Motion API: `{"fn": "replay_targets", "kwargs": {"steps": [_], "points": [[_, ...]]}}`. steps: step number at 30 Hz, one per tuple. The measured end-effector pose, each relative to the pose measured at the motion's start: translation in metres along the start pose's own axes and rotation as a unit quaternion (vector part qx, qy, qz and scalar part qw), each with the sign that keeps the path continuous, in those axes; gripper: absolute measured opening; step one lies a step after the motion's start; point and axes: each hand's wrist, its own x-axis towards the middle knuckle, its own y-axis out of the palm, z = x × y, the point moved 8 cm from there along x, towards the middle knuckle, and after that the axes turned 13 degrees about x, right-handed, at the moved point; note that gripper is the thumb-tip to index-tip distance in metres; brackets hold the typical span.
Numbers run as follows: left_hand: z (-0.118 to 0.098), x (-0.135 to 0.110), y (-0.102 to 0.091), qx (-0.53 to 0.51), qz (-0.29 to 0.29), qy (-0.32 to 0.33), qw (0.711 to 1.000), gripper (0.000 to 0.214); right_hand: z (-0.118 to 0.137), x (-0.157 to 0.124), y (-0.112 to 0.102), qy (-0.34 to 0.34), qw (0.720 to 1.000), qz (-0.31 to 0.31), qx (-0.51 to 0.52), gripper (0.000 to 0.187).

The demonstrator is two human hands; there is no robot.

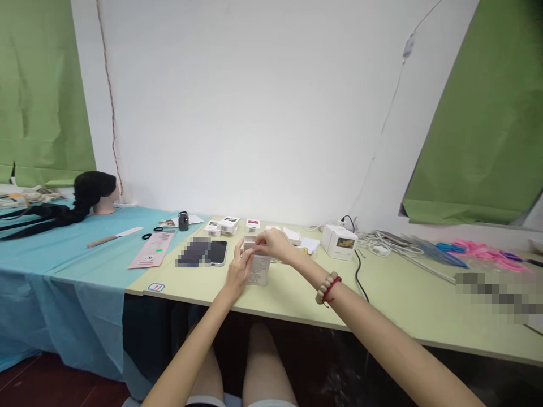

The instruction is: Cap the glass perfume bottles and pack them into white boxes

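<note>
A small pale box (259, 270) stands upright on the light green table (394, 305), near its front edge. My left hand (238, 272) grips the box's left side with curled fingers. My right hand (274, 244) pinches the box's top flap from above; a beaded bracelet with a red cord sits on that wrist. A dark phone (218, 252) lies flat just left of the box. Several small white boxes (229, 225) sit behind it toward the wall.
A white box with a picture (338, 241) and a tangle of cables (382, 243) lie to the right; pink and blue items (479, 251) farther right. On the blue-covered table (63, 254) are a mannequin head with black hair (95, 192), a knife (114, 237), a pink card (153, 250), and a dark jar (183, 221).
</note>
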Motion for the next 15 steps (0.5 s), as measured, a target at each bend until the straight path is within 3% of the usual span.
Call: {"fn": "replay_targets", "kwargs": {"steps": [4, 7, 9, 11, 13, 15], "points": [[0.004, 0.001, 0.002, 0.004, -0.002, -0.018, 1.000, 0.026, -0.002, -0.008, 0.003, -0.054, 0.994, -0.021, 0.090, 0.017], [0.006, 0.002, 0.003, 0.002, -0.002, -0.027, 1.000, 0.026, -0.024, -0.015, -0.015, -0.057, 0.965, -0.139, 0.214, 0.023], [0.006, 0.001, 0.003, 0.005, 0.001, -0.029, 1.000, 0.028, -0.054, -0.026, -0.023, -0.006, 0.938, -0.251, 0.241, 0.027], [0.006, 0.000, 0.007, 0.010, 0.022, -0.032, 0.999, 0.026, -0.085, -0.042, -0.017, 0.068, 0.905, -0.338, 0.248, 0.031], [0.006, -0.002, 0.012, 0.019, 0.052, -0.037, 0.998, 0.027, -0.112, -0.059, 0.002, 0.136, 0.878, -0.386, 0.248, 0.032], [0.007, -0.004, 0.014, 0.023, 0.065, -0.049, 0.996, 0.042, -0.131, -0.074, 0.024, 0.182, 0.868, -0.403, 0.225, 0.034]]}}
